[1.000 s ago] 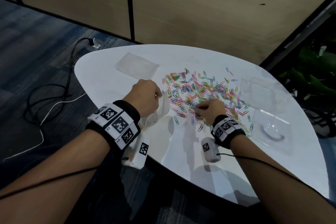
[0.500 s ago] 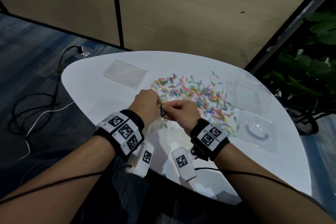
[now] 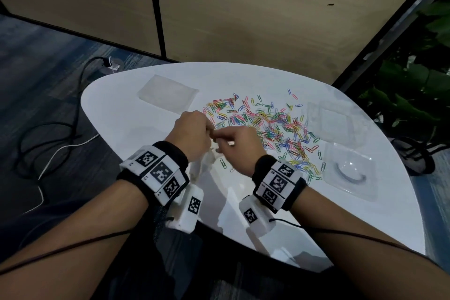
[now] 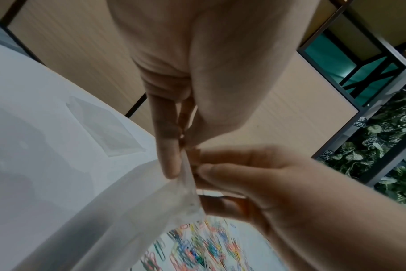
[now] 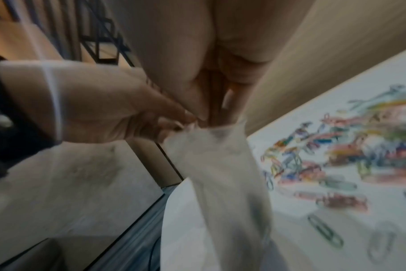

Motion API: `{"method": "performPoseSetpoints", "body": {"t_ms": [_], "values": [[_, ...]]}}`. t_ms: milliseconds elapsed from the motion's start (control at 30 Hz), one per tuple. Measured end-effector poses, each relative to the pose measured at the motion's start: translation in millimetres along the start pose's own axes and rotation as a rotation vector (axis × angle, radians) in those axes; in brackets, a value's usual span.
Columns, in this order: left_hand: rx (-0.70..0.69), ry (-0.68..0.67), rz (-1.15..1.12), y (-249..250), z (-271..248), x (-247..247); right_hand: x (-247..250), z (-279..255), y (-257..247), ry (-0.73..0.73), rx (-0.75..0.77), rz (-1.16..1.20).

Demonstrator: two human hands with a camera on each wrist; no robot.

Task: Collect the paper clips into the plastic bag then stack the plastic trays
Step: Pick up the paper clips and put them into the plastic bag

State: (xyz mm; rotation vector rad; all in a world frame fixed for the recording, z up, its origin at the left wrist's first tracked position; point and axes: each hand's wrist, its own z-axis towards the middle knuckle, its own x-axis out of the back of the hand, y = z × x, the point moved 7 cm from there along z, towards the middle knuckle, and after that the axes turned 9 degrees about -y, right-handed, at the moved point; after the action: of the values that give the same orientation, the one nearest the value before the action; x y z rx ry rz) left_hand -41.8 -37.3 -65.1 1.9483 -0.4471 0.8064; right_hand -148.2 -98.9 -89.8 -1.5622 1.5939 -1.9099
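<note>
A clear plastic bag (image 3: 207, 162) hangs above the near edge of the white table (image 3: 267, 214). My left hand (image 3: 192, 131) pinches the bag's top rim (image 4: 188, 176) between thumb and fingers. My right hand (image 3: 238, 143) meets it from the right, its curled fingertips (image 4: 204, 169) pinched at the same rim (image 5: 223, 128). Whether it also holds clips is hidden. Several coloured paper clips (image 3: 267, 126) lie scattered just beyond both hands (image 5: 336, 155). One clear tray (image 3: 168, 94) lies at the far left, and two clear trays (image 3: 331, 122) (image 3: 350, 173) lie at the right.
A few stray clips (image 3: 222, 163) lie near the bag's lower end. Black and white cables (image 3: 56, 143) trail over the floor on the left. A tan partition wall (image 3: 243, 19) stands behind the table and a green plant (image 3: 414, 95) is at the right.
My right hand left the clip pile and came left to the bag's mouth beside my left hand. The bag now hangs a little higher, and my head view has shifted.
</note>
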Motion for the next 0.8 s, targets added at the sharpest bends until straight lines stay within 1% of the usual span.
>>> {"method": "performPoseSetpoints", "body": {"t_ms": [67, 100, 133, 167, 233, 300, 333, 367, 433, 533, 600, 667, 733, 800], "values": [[0.032, 0.034, -0.027, -6.7, 0.5, 6.9, 25.2, 0.3, 3.4, 0.129, -0.014, 0.093], [0.040, 0.045, -0.035, -9.7, 0.9, 9.6, 34.9, 1.2, 9.5, 0.164, -0.044, 0.059], [0.044, 0.052, -0.039, -11.6, 1.1, 11.1, 40.7, 1.4, 16.4, 0.155, -0.085, -0.041], [0.046, 0.056, -0.037, -12.9, 1.0, 11.9, 38.4, 2.4, 25.8, 0.088, -0.122, -0.190], [0.049, 0.052, -0.026, -13.5, 0.4, 11.5, 13.2, 1.6, 47.1, -0.170, -0.125, -0.501], [0.050, 0.045, -0.019, -13.6, 0.2, 10.9, -26.1, -5.4, 68.9, -0.422, -0.020, -0.777], [0.050, 0.042, -0.013, -13.1, 0.2, 11.1, -42.9, -8.9, 80.1, -0.502, 0.027, -0.886], [0.048, 0.040, -0.005, -12.5, 0.4, 11.8, -55.0, -11.2, 90.2, -0.544, 0.051, -0.974], [0.049, 0.032, 0.002, -11.3, 0.6, 12.8, -62.8, -12.0, 106.2, -0.530, 0.042, -1.060], [0.051, 0.018, 0.020, -7.8, 1.4, 11.9, -44.1, -7.7, 126.0, -0.440, -0.065, -1.085], [0.054, 0.005, 0.028, -6.2, 2.5, 9.0, -28.4, -4.4, 143.3, -0.420, -0.176, -1.048], [0.054, -0.008, 0.033, -4.8, 3.1, 5.6, -18.9, 0.2, 153.7, -0.416, -0.242, -0.971], [0.054, -0.015, 0.042, -3.3, 3.7, 3.2, -14.3, 6.3, 151.6, -0.363, -0.205, -0.933], [0.055, -0.019, 0.048, -2.6, 4.0, 2.1, -8.6, 10.3, 142.2, -0.271, -0.138, -0.934]]}}
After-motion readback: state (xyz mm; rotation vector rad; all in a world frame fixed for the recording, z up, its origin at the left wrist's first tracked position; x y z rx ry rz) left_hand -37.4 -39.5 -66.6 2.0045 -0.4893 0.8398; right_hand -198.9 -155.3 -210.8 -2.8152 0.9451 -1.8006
